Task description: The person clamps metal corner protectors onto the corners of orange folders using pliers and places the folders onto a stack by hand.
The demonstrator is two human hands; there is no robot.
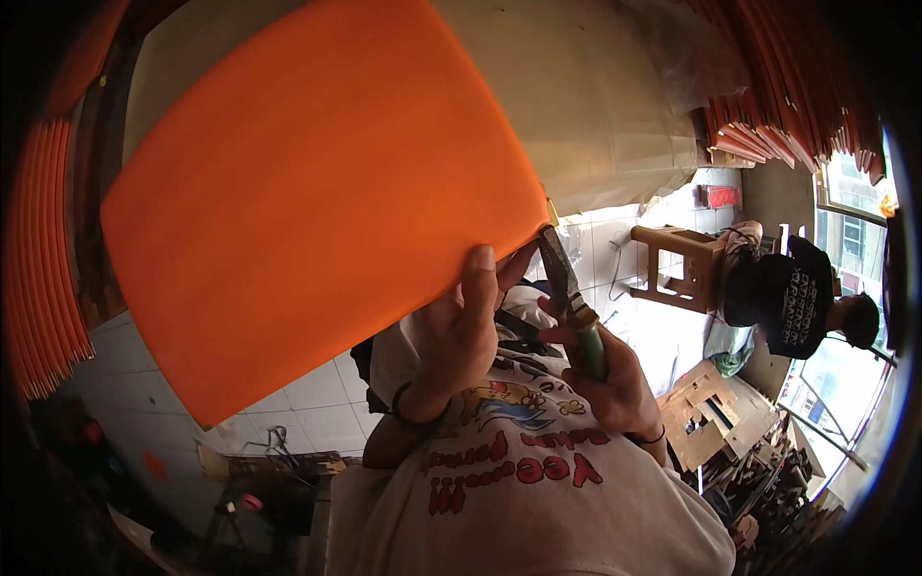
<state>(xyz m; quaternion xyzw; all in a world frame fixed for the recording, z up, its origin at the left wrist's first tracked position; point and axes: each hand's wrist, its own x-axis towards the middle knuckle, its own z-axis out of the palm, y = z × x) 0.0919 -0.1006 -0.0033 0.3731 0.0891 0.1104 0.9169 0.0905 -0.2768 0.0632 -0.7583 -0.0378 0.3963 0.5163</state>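
Note:
A large orange panel (pixel 327 202) with rounded corners is tilted up in front of me. My left hand (pixel 461 331) grips its near edge, thumb on the orange face and fingers behind, partly hidden. In my right hand (pixel 615 379) is a green-handled metal tool (pixel 560 264), its dark narrow head pointing up and away from me. The tip touches or nearly touches the panel's right corner, where a small yellowish bit (pixel 550 211) sticks out. I cannot tell the tool's exact kind. My fingers wrap round the green handle.
Stacks of orange panels stand at the left (pixel 43 259) and upper right (pixel 788 86). Behind my panel is a large beige, sheet-covered surface (pixel 576 106). A person in dark clothes (pixel 788 298) sits by a tan stool (pixel 677 269) at right. Cardboard (pixel 715 408) and scraps (pixel 759 490) lie below.

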